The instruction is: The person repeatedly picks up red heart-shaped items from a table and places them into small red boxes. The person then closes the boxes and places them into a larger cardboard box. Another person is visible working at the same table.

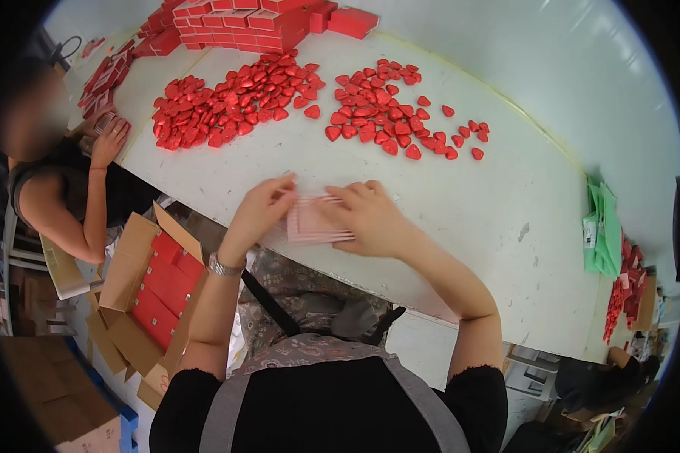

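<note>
Near the table's front edge, a pale pink item with ridged sides point(316, 219), perhaps a small tray or a stack of them, is between my hands and blurred by motion. My right hand point(368, 218) grips its right side, fingers over the top. At its upper left corner, my left hand point(263, 209) holds it between thumb and fingers. Beyond my hands lie two loose groups of red foil-wrapped heart-shaped pieces, a dense left pile point(232, 105) and a more scattered right one point(379, 107).
Red boxes point(238, 25) are stacked at the back of the white table point(459, 226). An open carton point(126, 266) of red boxes stands below left. Another person point(56, 187) works at the left. Green bags point(600, 229) lie at the right; a further person point(600, 382) is beyond.
</note>
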`<state>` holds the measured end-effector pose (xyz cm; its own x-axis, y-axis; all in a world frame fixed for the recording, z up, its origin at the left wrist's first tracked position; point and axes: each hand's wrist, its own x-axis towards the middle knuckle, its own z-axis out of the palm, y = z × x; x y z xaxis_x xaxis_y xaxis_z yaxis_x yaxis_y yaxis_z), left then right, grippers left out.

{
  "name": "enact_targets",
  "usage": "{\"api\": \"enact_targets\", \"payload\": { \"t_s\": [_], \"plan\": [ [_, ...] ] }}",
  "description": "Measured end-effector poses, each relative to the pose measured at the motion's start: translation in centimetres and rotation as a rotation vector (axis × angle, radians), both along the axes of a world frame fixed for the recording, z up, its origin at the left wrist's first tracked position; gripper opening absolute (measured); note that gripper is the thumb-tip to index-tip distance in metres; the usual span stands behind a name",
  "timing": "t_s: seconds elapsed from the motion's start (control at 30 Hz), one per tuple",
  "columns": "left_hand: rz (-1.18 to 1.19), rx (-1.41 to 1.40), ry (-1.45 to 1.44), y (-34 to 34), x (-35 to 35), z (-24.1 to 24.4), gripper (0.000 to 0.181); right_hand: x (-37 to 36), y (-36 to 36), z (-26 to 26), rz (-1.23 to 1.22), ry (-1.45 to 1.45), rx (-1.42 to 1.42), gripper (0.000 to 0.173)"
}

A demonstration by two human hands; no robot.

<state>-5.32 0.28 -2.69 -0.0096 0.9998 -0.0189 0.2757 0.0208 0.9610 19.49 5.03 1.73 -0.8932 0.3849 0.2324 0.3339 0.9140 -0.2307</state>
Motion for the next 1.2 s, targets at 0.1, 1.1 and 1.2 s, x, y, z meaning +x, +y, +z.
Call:
{"api": "enact_targets", "payload": {
  "t_s": [0.1,1.1,1.2],
  "plan": [
    [0.064,0.024,-0.034,-2.3,1.7,-1.1,0.041,0.1,-0.4,-2.4,-0.149,0.207,-0.029,0.076],
    [-0.285,0.38,0.976,-2.1,-0.4,4.1,0.085,1.9,-1.1,-3.3,-0.21,0.255,-0.355,0.088],
    [-0.278,0.379,0.953,-2.3,0.9,4.0,0.082,1.9,-0.4,-3.0,-0.221,0.299,-0.422,0.079]
  ]
}}
